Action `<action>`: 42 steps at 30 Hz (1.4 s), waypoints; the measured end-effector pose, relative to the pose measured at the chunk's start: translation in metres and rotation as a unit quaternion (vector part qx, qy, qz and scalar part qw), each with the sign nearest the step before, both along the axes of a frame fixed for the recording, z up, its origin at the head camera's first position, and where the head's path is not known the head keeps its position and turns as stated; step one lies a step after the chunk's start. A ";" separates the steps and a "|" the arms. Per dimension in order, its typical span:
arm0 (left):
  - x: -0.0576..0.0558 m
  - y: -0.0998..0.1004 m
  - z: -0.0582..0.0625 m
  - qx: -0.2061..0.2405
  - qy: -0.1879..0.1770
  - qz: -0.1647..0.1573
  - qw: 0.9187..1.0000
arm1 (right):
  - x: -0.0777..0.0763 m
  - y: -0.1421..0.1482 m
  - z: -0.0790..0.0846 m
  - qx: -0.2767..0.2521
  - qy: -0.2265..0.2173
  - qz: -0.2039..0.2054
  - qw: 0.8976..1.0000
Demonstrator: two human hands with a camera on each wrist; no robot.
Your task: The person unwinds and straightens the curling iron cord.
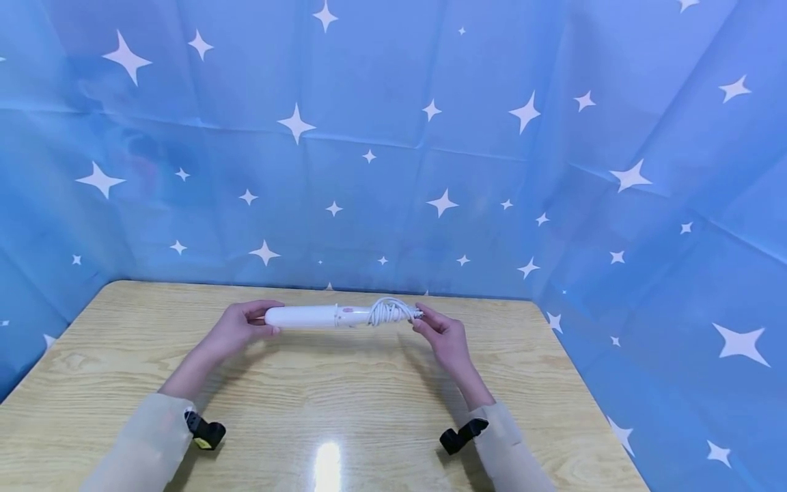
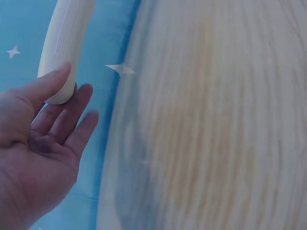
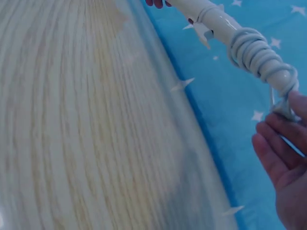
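Observation:
A white hair curling iron (image 1: 307, 316) is held level above the far part of the table, its thick, smooth end to the left. Grey-white cord (image 1: 387, 312) is wound in several loops round its handle. My left hand (image 1: 238, 325) pinches the thick end between thumb and fingers; the left wrist view shows the thumb lying along the white barrel (image 2: 67, 43). At the other end, my right hand (image 1: 447, 338) pinches the handle's tip where the cord comes out. In the right wrist view a small lever (image 3: 201, 33) sticks out from the iron's side.
The wood-grain table (image 1: 344, 403) reaches back to a blue curtain (image 1: 381, 171) with white stars, which also hangs along the sides. Black wrist cameras sit on both sleeves (image 1: 150, 437). A bright light reflection lies on the near tabletop.

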State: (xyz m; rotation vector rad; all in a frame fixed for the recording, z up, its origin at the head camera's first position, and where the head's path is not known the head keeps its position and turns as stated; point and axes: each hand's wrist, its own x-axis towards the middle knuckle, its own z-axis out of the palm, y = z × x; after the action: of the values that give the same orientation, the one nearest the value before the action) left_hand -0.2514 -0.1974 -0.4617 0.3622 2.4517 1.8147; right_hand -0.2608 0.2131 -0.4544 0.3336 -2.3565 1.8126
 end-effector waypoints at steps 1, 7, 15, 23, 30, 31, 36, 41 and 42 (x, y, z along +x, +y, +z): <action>0.001 0.000 0.002 0.005 -0.001 -0.001 1.000 | 0.003 0.000 0.002 0.004 0.005 -0.002 1.000; 0.011 0.001 0.012 0.022 -0.003 0.012 1.000 | 0.015 0.000 0.012 -0.003 0.028 -0.015 0.999; 0.021 -0.001 0.019 0.074 -0.009 0.016 0.997 | 0.028 -0.002 0.019 -0.037 0.076 -0.029 0.996; 0.025 0.002 0.028 0.152 -0.013 -0.005 0.988 | 0.037 -0.006 0.025 -0.099 0.136 -0.034 0.985; 0.029 0.006 0.033 0.222 -0.018 -0.029 0.974 | 0.043 -0.006 0.028 -0.141 0.144 -0.030 0.979; 0.029 0.006 0.033 0.231 -0.017 -0.032 0.972 | 0.044 -0.006 0.028 -0.141 0.142 -0.031 0.979; 0.030 0.009 0.031 0.287 -0.024 -0.058 0.956 | 0.049 -0.007 0.030 -0.137 0.130 -0.044 0.981; 0.029 0.010 0.026 0.345 -0.024 -0.099 0.933 | 0.052 -0.007 0.030 -0.139 0.128 -0.038 0.981; 0.030 0.011 0.025 0.348 -0.023 -0.104 0.931 | 0.053 -0.007 0.030 -0.139 0.126 -0.035 0.982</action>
State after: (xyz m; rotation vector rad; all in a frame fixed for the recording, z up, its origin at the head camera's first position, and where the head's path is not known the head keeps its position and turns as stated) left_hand -0.2217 -0.1868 -0.4363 0.5745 1.5755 2.4853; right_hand -0.2081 0.2062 -0.4242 0.4109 -1.8948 1.9076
